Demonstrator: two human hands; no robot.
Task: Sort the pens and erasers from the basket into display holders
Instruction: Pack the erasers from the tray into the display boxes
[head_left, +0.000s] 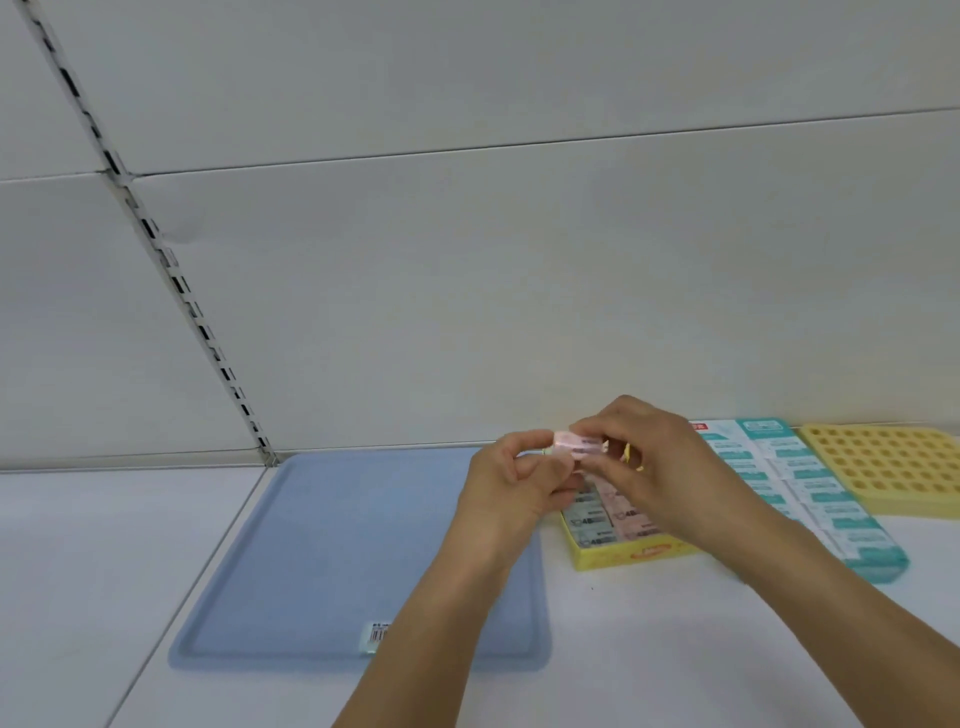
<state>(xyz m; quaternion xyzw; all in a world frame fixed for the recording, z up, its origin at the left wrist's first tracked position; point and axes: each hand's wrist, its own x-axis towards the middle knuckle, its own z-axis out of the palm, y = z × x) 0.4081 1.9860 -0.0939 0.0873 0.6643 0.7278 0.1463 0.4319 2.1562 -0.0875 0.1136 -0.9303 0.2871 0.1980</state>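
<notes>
Seemingly midway: pink eraser (576, 445) pinched by fingers of left hand (511, 480) and right hand (657, 460) above part-filled yellow eraser box (623, 553); yellow pen holder (888, 467) empty, basket unseen.

Two hands, the left (506, 480) and the right (657, 457), are being counted, with one pink wrapped eraser (576, 445), one flat blue plastic tray (332, 551), one yellow cardboard eraser box (623, 553), one teal-and-white eraser box (810, 493) and one yellow holed pen holder (893, 467).

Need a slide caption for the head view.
Both hands hold a pink eraser above the yellow eraser box, beside a blue tray.
</notes>
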